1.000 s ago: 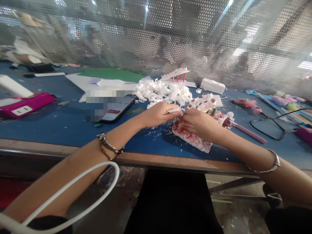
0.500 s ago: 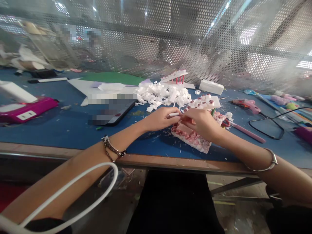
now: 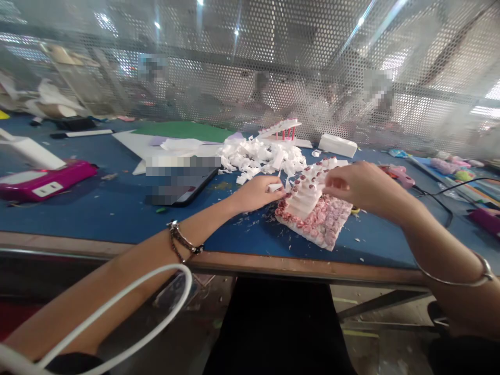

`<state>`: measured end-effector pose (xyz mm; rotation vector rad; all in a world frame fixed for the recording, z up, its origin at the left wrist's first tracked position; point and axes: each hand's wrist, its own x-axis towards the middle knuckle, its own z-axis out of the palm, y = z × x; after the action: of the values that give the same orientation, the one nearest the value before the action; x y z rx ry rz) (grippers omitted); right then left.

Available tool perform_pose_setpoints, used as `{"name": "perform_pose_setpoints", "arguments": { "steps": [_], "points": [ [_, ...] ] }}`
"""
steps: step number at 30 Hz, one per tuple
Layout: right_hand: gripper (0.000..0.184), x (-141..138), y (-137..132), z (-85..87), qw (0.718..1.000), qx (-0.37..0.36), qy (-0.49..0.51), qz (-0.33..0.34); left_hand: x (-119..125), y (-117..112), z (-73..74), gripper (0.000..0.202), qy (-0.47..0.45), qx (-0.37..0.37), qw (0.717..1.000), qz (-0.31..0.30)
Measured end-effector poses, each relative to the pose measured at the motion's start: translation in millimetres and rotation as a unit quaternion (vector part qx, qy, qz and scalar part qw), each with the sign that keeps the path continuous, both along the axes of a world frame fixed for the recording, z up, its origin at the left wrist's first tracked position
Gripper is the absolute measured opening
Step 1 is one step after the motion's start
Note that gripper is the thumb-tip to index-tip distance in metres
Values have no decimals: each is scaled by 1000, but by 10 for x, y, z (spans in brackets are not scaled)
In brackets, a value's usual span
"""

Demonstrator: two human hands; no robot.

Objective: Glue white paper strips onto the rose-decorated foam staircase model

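Near frame centre, I see 1 white piece point(image 3: 275, 187) gripped in the left hand's point(image 3: 258, 192) curled fingers, perhaps kept handy, right hand point(image 3: 363, 185) half-curled near the flowered model point(image 3: 316, 224), any hold unclear.

Small white light spots point(image 3: 236, 32) glare on the grey perforated metal screen point(image 3: 219, 83), which looks hazy and soft. The blue flat desk point(image 3: 117, 219) is moderately lit, but below it is dim. Wide-angle distortion stretches the edges; some patches are pixelated.

Your right hand point(image 3: 361, 186) is now away from your left hand point(image 3: 258, 194), closer to the table's point(image 3: 234, 234) right edge, and more white steps point(image 3: 307, 199) show.
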<state>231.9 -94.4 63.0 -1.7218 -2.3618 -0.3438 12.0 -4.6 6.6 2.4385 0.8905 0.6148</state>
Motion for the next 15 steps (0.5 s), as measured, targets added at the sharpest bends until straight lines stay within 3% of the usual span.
{"name": "perform_pose_setpoints", "arguments": {
  "steps": [3,10,15],
  "points": [
    [24,142,-15,3,997,-46,-44,-45,-4,51,-22,27,20,-1,999,32],
    [32,133,45,-295,999,-34,-1,19,-34,53,16,29,38,-9,999,23],
    [33,116,185,-411,996,-45,10,81,-103,77,131,28,77,-25,996,-41]
  ]
}}
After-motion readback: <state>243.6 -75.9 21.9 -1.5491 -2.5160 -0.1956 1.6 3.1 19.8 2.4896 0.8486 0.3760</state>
